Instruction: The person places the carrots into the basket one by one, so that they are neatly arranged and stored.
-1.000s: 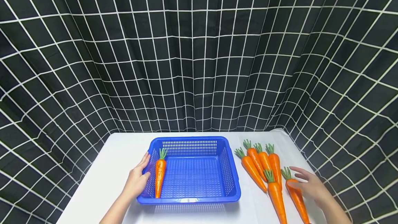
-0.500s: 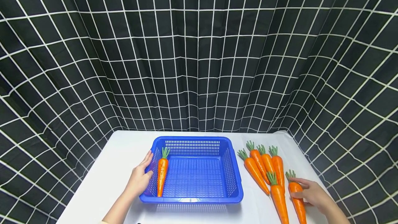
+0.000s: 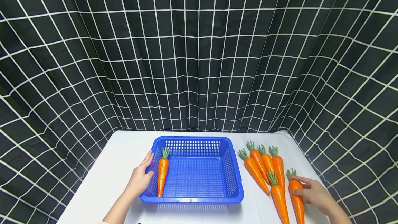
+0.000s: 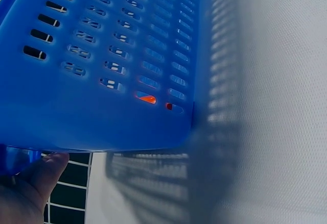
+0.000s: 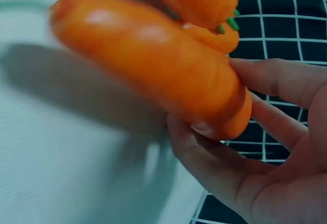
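On the right side of the table, my right hand [image 3: 314, 193] pinches a carrot [image 3: 297, 203] with green stems between thumb and fingers. The right wrist view shows the same carrot [image 5: 148, 55] close up, its shadow falling on the white cloth below. Whether it is fully off the table cannot be told. My left hand [image 3: 140, 179] rests against the left rim of a blue plastic basket [image 3: 192, 200], fingers extended, the thumb at the rim. Inside the basket, along its left wall, lies one carrot [image 3: 162, 175]; bits of orange show through the slots in the left wrist view.
Several other carrots lie grouped between the basket and my right hand, including a near carrot [image 3: 279, 201] and a left carrot [image 3: 255, 174]. The white table [image 3: 124, 148] ends at a black curtain [image 3: 199, 78] with white grid lines on three sides.
My right hand has come down from above the carrot and taken hold of it. The camera view has shifted slightly. My left hand stays at the basket rim.
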Demonstrator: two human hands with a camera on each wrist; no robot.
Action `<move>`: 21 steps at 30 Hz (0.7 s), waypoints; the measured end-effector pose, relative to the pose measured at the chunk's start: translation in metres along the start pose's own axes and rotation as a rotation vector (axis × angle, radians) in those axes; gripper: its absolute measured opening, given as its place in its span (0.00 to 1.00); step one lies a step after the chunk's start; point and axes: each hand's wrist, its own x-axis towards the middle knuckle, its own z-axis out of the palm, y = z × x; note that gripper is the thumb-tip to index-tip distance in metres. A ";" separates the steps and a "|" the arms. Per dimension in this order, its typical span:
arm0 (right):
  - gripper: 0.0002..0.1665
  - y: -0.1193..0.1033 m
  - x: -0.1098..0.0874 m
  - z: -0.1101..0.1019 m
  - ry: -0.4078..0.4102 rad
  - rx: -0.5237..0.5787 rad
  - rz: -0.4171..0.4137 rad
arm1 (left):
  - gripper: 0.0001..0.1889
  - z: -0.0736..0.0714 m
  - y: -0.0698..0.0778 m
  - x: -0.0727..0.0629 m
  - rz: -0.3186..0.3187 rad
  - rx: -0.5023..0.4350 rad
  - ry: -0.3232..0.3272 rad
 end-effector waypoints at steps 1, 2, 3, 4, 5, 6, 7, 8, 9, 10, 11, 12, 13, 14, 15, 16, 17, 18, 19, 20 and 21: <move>0.45 -0.003 -0.002 -0.001 0.003 0.003 -0.020 | 0.36 0.000 0.000 0.000 -0.002 -0.003 0.000; 0.45 -0.005 -0.003 -0.002 0.010 0.007 -0.034 | 0.36 0.000 0.000 0.000 -0.002 -0.004 0.001; 0.45 -0.008 -0.005 -0.004 0.013 0.010 -0.050 | 0.36 0.000 0.000 0.000 -0.002 -0.005 0.002; 0.45 -0.011 -0.007 -0.005 0.017 0.015 -0.064 | 0.36 0.000 0.000 0.000 -0.003 -0.006 0.002; 0.44 -0.014 -0.008 -0.006 0.022 0.020 -0.078 | 0.36 0.000 0.000 0.000 -0.003 -0.007 0.002; 0.44 -0.017 -0.009 -0.006 0.028 0.023 -0.086 | 0.36 0.000 0.000 0.000 -0.003 -0.006 0.000; 0.43 -0.020 -0.011 -0.007 0.031 0.028 -0.095 | 0.36 0.001 0.000 0.000 -0.003 -0.005 0.000; 0.43 -0.023 -0.011 -0.007 0.032 0.036 -0.102 | 0.36 0.001 0.000 0.000 -0.003 -0.005 0.000; 0.42 -0.027 -0.013 -0.007 0.030 0.047 -0.112 | 0.36 0.001 0.000 0.000 -0.004 -0.003 -0.001; 0.42 -0.029 -0.014 -0.008 0.027 0.061 -0.121 | 0.36 0.001 0.000 0.000 -0.004 -0.002 -0.001; 0.42 -0.033 -0.015 -0.008 0.025 0.072 -0.127 | 0.36 0.001 0.000 -0.001 -0.004 -0.001 -0.001; 0.43 -0.036 -0.016 -0.008 0.022 0.080 -0.135 | 0.36 0.001 0.000 -0.001 -0.003 0.000 0.000; 0.43 -0.040 -0.018 -0.007 0.018 0.091 -0.143 | 0.36 0.001 0.000 -0.001 -0.004 -0.002 0.000; 0.44 -0.043 -0.019 -0.007 0.015 0.100 -0.151 | 0.36 0.001 0.000 -0.001 -0.005 -0.004 0.001; 0.45 -0.047 -0.020 -0.006 0.014 0.111 -0.159 | 0.36 0.001 0.000 -0.001 -0.005 -0.006 0.000; 0.46 -0.051 -0.021 -0.005 0.014 0.121 -0.169 | 0.36 0.001 0.000 -0.001 -0.004 -0.008 -0.001; 0.47 -0.054 -0.022 -0.004 0.013 0.133 -0.181 | 0.36 0.001 -0.001 0.000 -0.004 -0.009 -0.003; 0.47 -0.058 -0.023 -0.003 0.014 0.148 -0.194 | 0.36 0.001 -0.001 0.000 -0.003 -0.011 -0.004; 0.48 -0.061 -0.024 -0.001 0.016 0.159 -0.207 | 0.36 0.001 -0.001 0.000 -0.003 -0.011 -0.005; 0.49 -0.065 -0.024 0.000 0.017 0.168 -0.220 | 0.36 0.000 -0.001 0.000 -0.002 -0.009 -0.006; 0.49 -0.069 -0.025 0.002 0.018 0.178 -0.233 | 0.37 0.000 -0.001 0.001 -0.001 -0.004 -0.007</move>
